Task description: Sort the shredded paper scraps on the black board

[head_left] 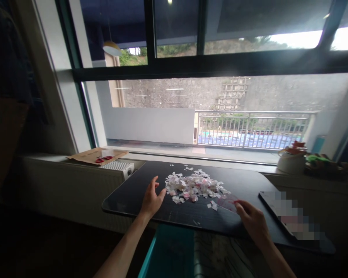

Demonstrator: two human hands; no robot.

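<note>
A loose heap of small white paper scraps (193, 184), some tinged pink, lies on the dark tabletop (139, 181). Just left of the heap is my left hand (153, 199), its fingers apart and holding nothing. At the heap's right edge, my right hand (253, 219) pinches a thin, see-through plastic piece with a pinkish tint (227, 202). That piece lies low over the table, its far end beside a few stray scraps (212, 205). Its exact kind is hard to make out.
Beyond the table's left side, red-handled scissors (103, 158) rest on brown paper (85, 155). A pixelated flat object (290, 216) lies on the table's right. Below the front edge stands a teal bin (174, 251). A white pot (291, 161) stands by the window.
</note>
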